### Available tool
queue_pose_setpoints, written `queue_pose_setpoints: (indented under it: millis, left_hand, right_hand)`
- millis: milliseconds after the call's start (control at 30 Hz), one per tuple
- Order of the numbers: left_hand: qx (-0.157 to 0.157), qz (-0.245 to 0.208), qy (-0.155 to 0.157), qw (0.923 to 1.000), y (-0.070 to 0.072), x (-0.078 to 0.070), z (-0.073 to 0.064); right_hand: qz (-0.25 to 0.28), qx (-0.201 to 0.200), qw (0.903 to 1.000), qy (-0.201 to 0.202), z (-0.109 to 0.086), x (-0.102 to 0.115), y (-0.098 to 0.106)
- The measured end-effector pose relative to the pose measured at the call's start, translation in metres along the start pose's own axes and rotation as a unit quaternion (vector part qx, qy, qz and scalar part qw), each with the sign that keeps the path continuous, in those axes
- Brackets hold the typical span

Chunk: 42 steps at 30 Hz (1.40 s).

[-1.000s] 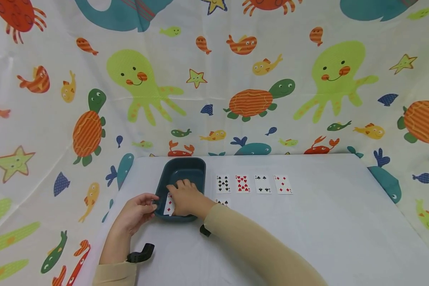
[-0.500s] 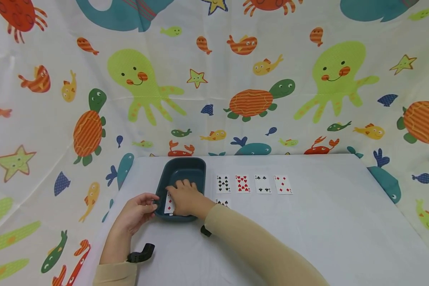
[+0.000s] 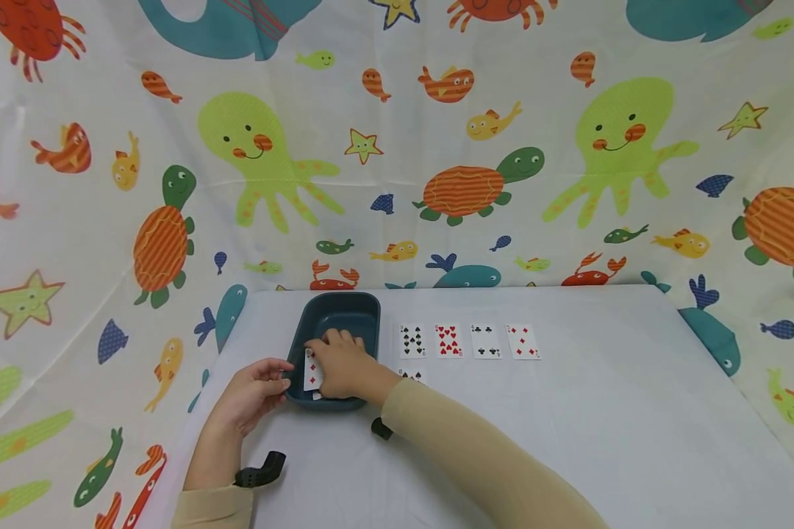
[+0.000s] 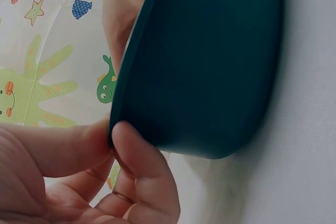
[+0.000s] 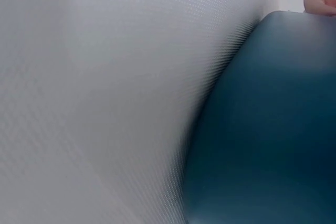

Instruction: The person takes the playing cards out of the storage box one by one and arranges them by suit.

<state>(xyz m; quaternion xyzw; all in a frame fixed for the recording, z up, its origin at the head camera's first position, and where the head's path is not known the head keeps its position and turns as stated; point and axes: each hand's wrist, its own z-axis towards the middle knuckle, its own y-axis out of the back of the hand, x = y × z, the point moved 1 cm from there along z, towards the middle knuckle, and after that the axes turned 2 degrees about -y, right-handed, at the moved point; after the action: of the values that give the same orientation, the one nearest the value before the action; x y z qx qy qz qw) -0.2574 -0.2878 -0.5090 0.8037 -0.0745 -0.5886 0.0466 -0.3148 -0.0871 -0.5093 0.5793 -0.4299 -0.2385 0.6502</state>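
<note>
In the head view a dark teal box (image 3: 341, 297) lies on the white table at left centre. My left hand (image 3: 254, 393) pinches its near left rim, thumb and finger meeting there in the left wrist view. Inside the box is my right hand (image 3: 351, 367), its thumb at the top of a red diamond playing card (image 3: 312, 376) that it holds, with the fingertips partly hidden. The corner of another white card shows just below that one. In the right wrist view, the box's outer wall (image 5: 262, 129) hides the right hand.
Right of the box, a row of face-up cards runs: spades (image 3: 412, 342), hearts (image 3: 448, 342), clubs (image 3: 486, 342) and diamonds (image 3: 523, 342). Another spade card (image 3: 410, 375) lies below the first, partly covered by my right sleeve (image 3: 450, 441). A sea-animal curtain (image 3: 397, 162) hangs behind the table.
The diamond card has shifted up and away inside the box along with my right hand, showing more of the card beneath. My left hand keeps its place on the rim.
</note>
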Motion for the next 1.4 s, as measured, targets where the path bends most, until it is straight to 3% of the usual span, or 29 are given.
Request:
queue_pose_setpoints:
  millis: [500, 900, 1233, 1400]
  left_hand:
    - [0.000, 0.007, 0.005, 1.0000, 0.000, 0.001, 0.001]
    - [0.002, 0.005, 0.002, 1.0000, -0.001, -0.002, 0.000]
    - [-0.003, 0.011, -0.006, 0.9999, -0.002, -0.002, -0.002]
    - [-0.009, 0.011, -0.003, 0.9999, -0.002, -0.003, -0.002]
  right_hand:
    - [0.021, -0.022, 0.9995, 0.008, 0.000, 0.000, 0.004]
    - [0.093, -0.018, 0.9955, 0.000, 0.000, -0.005, 0.018]
    - [0.148, -0.023, 0.9886, 0.013, -0.018, -0.023, 0.037]
    - [0.202, -0.020, 0.9791, 0.006, -0.035, -0.037, 0.047]
